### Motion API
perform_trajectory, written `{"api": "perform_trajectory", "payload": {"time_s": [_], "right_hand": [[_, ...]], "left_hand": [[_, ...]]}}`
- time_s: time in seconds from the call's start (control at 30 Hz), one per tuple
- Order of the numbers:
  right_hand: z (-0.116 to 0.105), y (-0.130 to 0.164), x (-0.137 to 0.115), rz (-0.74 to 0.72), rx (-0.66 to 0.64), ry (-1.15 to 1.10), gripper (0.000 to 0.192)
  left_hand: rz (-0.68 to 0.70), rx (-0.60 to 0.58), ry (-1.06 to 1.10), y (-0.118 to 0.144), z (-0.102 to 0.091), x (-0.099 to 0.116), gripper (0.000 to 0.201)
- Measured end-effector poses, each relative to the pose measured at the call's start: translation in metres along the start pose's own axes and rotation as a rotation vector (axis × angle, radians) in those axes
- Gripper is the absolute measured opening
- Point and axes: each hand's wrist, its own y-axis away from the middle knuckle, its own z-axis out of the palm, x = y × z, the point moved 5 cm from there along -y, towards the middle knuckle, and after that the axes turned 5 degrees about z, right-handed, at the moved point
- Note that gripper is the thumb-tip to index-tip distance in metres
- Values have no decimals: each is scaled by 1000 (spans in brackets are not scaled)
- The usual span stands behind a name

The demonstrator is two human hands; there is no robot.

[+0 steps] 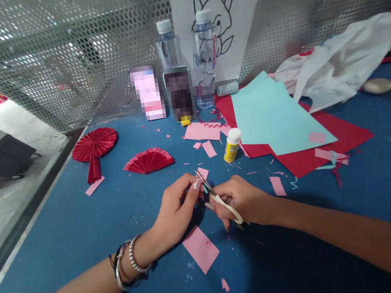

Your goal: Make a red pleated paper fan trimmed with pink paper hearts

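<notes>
The person's right hand (242,200) has its grip clenched around the pale handles of a small pair of scissors (214,193), whose blades point up and away toward the left hand (176,213). The left hand's grip is pinched, thumb and fingertips together right at the blades; whatever sliver it grasps there is too small to make out. Both hands hover low over the blue counter (63,225), close together near its middle. Just below them lies a pink paper rectangle (201,248), flat on the counter, with a smaller pink scrap (225,285) nearer the person. The left wrist wears beaded bracelets (132,263). Farther back sit two folded red paper fans (149,160), a small glue bottle (232,145) standing upright, and a light blue sheet (275,115) lying on top of red sheets (327,141). Two water bottles (168,47) stand against the perforated metal wall (58,64). A crumpled white plastic bag (344,58) lies at the far right
</notes>
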Motion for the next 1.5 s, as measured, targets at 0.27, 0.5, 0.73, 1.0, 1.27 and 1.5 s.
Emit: {"api": "perform_trajectory", "payload": {"time_s": [0.27,0.5,0.73,1.0,1.27,1.5], "right_hand": [[-3,-1,4,34,-8,25,19],[-3,-1,6,40,-8,16,20],[-2,-1,4,15,18,-27,14],[-1,-2,2,-11,37,-21,16],[-1,-2,6,11,43,-9,19],[-6,4,0,-22,64,219,30]], "left_hand": [[-13,-42,36,-2,-3,-3,26],[-78,-8,146,-1,-3,-7,28],[-81,68,155,1,-1,-8,27],[-138,158,201,4,5,-10,29],[-96,178,163,5,4,-8,28],[-69,192,131,5,-2,-8,28]]}}
